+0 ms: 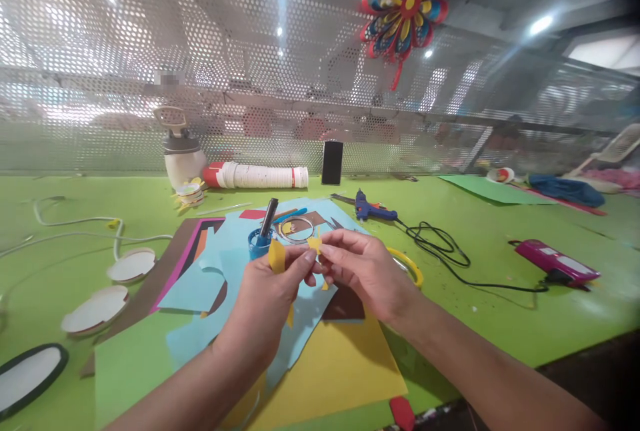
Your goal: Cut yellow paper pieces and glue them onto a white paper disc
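A green tabletop point(500, 264) carries loose sheets of paper: light blue point(200, 284), yellow point(345, 364), green point(130, 364) and brown point(170, 264). A blue cup point(259, 243) stands on the blue sheet with a marker point(268, 216) in it, and a clear tape ring point(296, 229) lies just beside it. Farther back are a blue glue gun point(373, 208) with a black cord point(450, 258), a stack of white cups point(260, 176) on its side, a white jug point(181, 154) and a dark phone point(333, 162) standing upright. A pink device point(555, 262) lies to the right. White paper plates point(131, 265) sit at the left. A paper flower point(406, 1) hangs on the perforated metal wall point(100, 51).
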